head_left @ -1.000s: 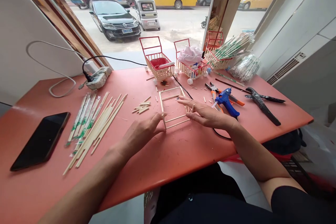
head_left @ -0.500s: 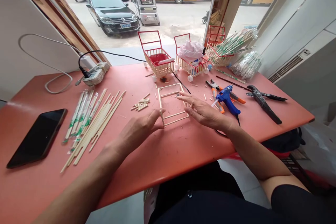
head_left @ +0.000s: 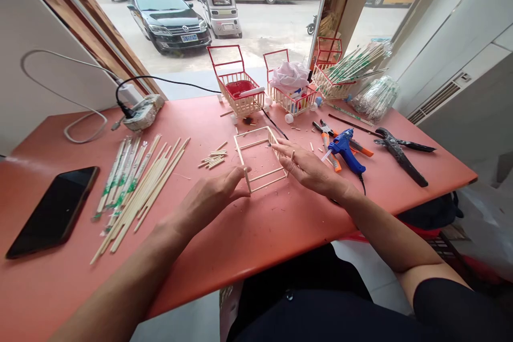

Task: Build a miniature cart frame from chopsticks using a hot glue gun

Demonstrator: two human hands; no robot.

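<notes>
A small box frame of thin wooden sticks (head_left: pixel 259 158) stands on the salmon-red table (head_left: pixel 248 235). My left hand (head_left: pixel 210 199) pinches the frame's near left corner post between thumb and fingers. My right hand (head_left: pixel 308 167) rests against the frame's right side, fingers stretched along the upper rail, with a short stick between two fingers. A little heap of cut stick pieces (head_left: pixel 213 160) lies just left of the frame. A row of long chopsticks (head_left: pixel 140 187), some in paper sleeves, lies further left.
A blue glue gun (head_left: pixel 345 150), orange-handled pliers (head_left: pixel 329 139) and black cutters (head_left: pixel 398 155) lie to the right. Three small stick carts (head_left: pixel 240 91) and bagged chopsticks (head_left: pixel 374 101) stand at the window. A black phone (head_left: pixel 52 212) and a power strip (head_left: pixel 143 112) are on the left.
The view has shifted slightly. My right hand has drawn in closer against the frame's right side; my left hand keeps its pinch on the near corner.
</notes>
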